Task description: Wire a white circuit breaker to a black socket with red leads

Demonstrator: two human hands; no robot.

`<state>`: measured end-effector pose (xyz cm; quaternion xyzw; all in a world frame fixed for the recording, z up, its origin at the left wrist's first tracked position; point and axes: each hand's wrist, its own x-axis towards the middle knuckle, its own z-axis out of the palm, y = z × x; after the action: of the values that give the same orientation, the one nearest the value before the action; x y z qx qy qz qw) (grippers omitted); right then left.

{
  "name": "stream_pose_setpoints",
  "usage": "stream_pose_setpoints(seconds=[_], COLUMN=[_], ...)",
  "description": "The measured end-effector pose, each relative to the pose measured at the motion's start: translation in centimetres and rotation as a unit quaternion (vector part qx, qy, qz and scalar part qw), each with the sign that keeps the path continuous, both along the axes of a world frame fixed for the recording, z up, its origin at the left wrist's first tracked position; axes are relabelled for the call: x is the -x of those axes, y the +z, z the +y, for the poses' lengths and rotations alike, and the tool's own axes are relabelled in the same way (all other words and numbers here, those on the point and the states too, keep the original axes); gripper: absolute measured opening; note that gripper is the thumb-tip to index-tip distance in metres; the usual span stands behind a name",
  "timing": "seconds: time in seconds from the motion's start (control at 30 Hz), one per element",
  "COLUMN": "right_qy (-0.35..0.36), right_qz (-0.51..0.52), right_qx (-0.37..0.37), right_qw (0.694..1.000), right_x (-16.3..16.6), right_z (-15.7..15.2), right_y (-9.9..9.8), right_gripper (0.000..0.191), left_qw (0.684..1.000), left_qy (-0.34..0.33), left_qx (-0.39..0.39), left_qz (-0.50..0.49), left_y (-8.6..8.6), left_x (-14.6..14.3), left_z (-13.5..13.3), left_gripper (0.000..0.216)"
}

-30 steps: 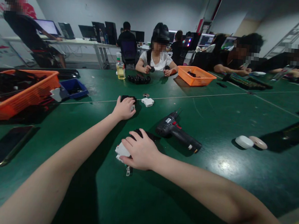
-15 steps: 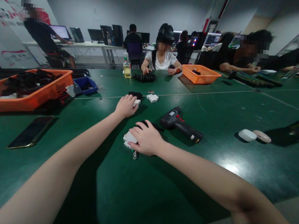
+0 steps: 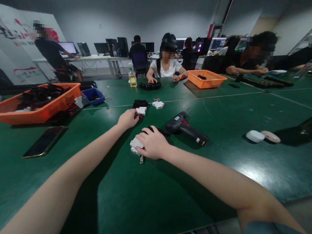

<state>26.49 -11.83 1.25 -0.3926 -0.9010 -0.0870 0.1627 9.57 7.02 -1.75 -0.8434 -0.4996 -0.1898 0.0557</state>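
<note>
My left hand point(image 3: 128, 119) reaches to the middle of the green table, its fingers curled at the near left edge of a white plastic part point(image 3: 141, 110) with green and dark red bits. A black part point(image 3: 140, 103) lies just behind it. Closer to me, my right hand point(image 3: 155, 143) lies over another white plastic part point(image 3: 136, 143), thumb on the near side and fingers across its top. Under this hand a black piece is partly hidden, and a small metal piece point(image 3: 141, 159) sticks out toward me. A third white part point(image 3: 158, 105) lies beyond both hands.
A black cordless drill point(image 3: 187, 128) lies right of my right hand. At left are an orange basket point(image 3: 40, 111) of black parts, a blue bin point(image 3: 97, 99) and a phone point(image 3: 44, 142). Across the table sits a person by a bottle point(image 3: 132, 77) and another orange basket point(image 3: 206, 82).
My left hand has drawn back slightly toward me, uncovering more of the white part by its fingers. My right hand stays on its part. The view has turned a little left.
</note>
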Motion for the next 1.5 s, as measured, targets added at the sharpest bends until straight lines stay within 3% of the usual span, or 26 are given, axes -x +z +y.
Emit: stream_pose_setpoints(seconds=[0.33, 1.1, 1.3, 1.5], right_qy=[-0.006, -0.005, -0.007, -0.007], right_qz=[-0.005, -0.005, -0.002, -0.004], right_qx=[0.001, -0.008, -0.020, -0.026], right_qw=[1.000, 1.000, 1.000, 1.000], right_x=[0.1, 0.2, 0.1, 0.1], right_z=[0.1, -0.1, 0.0, -0.1], right_y=[-0.2, -0.1, -0.1, -0.2], right_gripper=[0.050, 0.048, 0.047, 0.045], left_qw=[0.995, 0.992, 0.993, 0.985], left_qy=[-0.099, -0.123, -0.110, -0.167], left_qx=[0.020, -0.004, -0.025, -0.012], left_qz=[0.004, 0.027, 0.021, 0.037], left_y=[0.2, 0.0, 0.7, 1.3], left_x=[-0.2, -0.2, -0.4, 1.5], left_z=[-0.1, -0.2, -2.1, -7.1], left_gripper=[0.032, 0.036, 0.035, 0.030])
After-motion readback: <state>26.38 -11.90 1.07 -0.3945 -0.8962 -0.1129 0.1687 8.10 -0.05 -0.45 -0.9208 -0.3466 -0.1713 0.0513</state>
